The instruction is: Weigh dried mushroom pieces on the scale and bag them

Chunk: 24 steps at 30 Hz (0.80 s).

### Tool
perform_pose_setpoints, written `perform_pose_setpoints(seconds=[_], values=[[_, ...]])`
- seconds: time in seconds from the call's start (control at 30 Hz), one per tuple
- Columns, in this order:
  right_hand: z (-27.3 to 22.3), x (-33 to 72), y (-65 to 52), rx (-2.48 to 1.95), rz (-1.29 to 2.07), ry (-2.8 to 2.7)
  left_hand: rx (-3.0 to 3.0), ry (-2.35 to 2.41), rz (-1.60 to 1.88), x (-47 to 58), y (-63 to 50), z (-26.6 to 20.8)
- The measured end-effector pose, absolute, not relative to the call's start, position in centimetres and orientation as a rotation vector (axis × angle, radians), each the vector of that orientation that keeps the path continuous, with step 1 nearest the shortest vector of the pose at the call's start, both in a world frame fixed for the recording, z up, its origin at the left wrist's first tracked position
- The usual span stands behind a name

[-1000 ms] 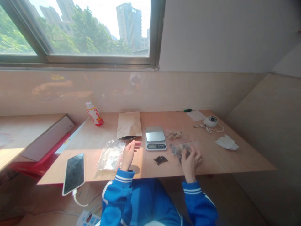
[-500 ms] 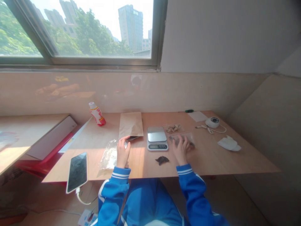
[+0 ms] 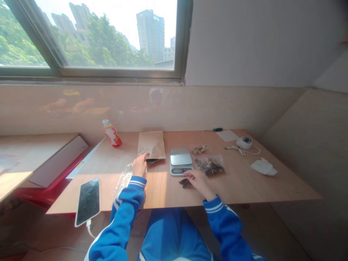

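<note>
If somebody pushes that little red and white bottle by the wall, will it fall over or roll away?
The bottle stands tilted by the wall, tall over a narrow base, so a push up high would probably tip it. Its body looks round, so once down it would likely roll on the smooth wooden table. It is small and looks like plastic, so it is probably light, but how full it is cannot be seen.

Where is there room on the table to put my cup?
Bare wood lies between the phone and the red bottle, and along the near edge below the white cloth. It is crowded around the scale, brown bag and both hands.
</note>
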State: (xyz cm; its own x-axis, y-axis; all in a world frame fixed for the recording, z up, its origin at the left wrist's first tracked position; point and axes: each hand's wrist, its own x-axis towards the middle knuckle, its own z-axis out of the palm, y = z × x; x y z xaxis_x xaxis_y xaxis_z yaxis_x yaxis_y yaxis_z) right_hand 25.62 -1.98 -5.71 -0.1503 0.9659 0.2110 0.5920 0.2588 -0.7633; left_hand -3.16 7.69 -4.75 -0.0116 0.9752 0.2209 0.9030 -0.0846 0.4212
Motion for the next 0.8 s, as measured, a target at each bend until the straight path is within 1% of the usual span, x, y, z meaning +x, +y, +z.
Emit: perform_pose_setpoints(seconds=[0.17, 0.3, 0.4, 0.47, 0.57, 0.7, 0.8], values=[[-4.2, 24.5, -0.6, -1.435, 0.657, -1.969, 2.099, 2.009, 0.702, -3.2, 7.3, -4.5], [-6.1, 24.1, -2.6, -1.482, 0.615, -2.076, 2.083, 1.977, 0.752, -3.5, 7.3, -4.7], [-7.6, 24.2, -4.0, -1.493, 0.63, -2.045, 2.042, 1.968, 0.793, -3.7, 7.5, -4.3], [-7.9, 24.4, -4.0, -1.441, 0.682, -1.98, 2.005, 1.992, 0.812, -3.7, 7.6, -3.5], [-6.9, 24.6, -2.0, -1.336, 0.718, -1.867, 1.961, 2.057, 0.836, -3.6, 7.4, -1.5], [-5.3, 24.7, 3.6, -1.381, 0.54, -1.732, 1.906, 2.234, 0.864, -3.1, 6.4, 1.4], [-5.3, 24.4, 7.5, -1.418, 0.496, -1.715, 1.887, 2.253, 0.929, -2.7, 5.5, 2.7]])
